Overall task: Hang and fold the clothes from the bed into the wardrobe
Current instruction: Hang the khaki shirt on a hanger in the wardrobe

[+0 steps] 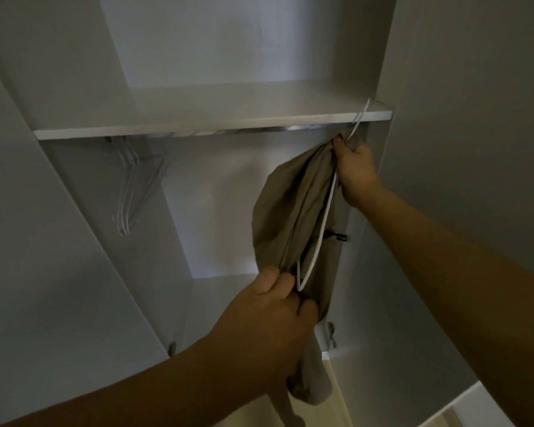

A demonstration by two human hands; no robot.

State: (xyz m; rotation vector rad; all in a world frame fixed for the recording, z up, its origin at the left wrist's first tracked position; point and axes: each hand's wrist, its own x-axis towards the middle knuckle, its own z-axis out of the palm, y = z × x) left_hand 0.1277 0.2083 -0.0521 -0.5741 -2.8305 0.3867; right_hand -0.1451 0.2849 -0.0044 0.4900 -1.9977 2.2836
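Observation:
An olive-tan garment (pixel 278 217) hangs on a white wire hanger (pixel 324 217) inside the open wardrobe. My right hand (pixel 356 174) grips the hanger's neck together with the top of the garment, just under the metal rail (pixel 259 130). The hanger's hook (pixel 362 114) pokes up in front of the shelf edge, near the rail's right end. My left hand (pixel 275 309) pinches the garment's lower fold beside the hanger's bottom corner. The rest of the cloth trails down behind my left wrist.
Several empty wire hangers (pixel 128 192) hang at the rail's left end. A white shelf (pixel 198 118) sits right above the rail. Open wardrobe doors stand at the left (pixel 43 241) and right (pixel 475 118). Door hinges (pixel 332 334) show on the right inner wall.

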